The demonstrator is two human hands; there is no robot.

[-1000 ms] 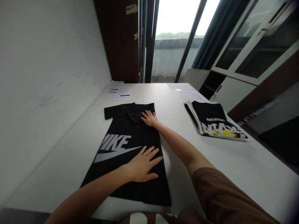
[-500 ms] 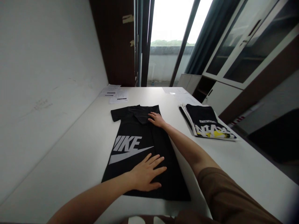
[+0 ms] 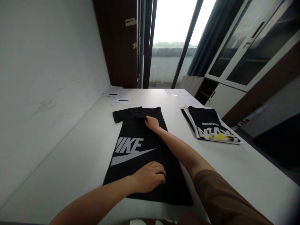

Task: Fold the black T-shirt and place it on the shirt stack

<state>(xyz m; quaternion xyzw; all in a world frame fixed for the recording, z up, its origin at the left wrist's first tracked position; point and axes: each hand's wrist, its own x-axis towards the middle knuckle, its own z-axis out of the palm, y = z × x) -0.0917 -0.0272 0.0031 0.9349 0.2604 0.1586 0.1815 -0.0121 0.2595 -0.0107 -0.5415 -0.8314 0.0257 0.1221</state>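
A black T-shirt (image 3: 131, 128) with grey lettering and a grey swoosh lies on the white table, its right side folded over toward the middle. Over the upper part, my right hand (image 3: 152, 123) has its fingers pinched on the cloth at the folded sleeve's edge. Lower down, right of the swoosh, my left hand (image 3: 150, 177) rests on the shirt with fingers curled and closed on the fabric; its fingertips are partly hidden.
A stack of folded shirts (image 3: 208, 125), with a black printed one on top, lies at the right. Papers (image 3: 120, 96) are at the table's far left corner. A wall (image 3: 51, 68) borders the left side, and cabinets (image 3: 225, 97) stand beyond the right edge.
Both hands went from flat, spread fingers to curled, closed fingers on the shirt. My right hand shifted slightly left and down to the folded sleeve's edge. The view tilted a little.
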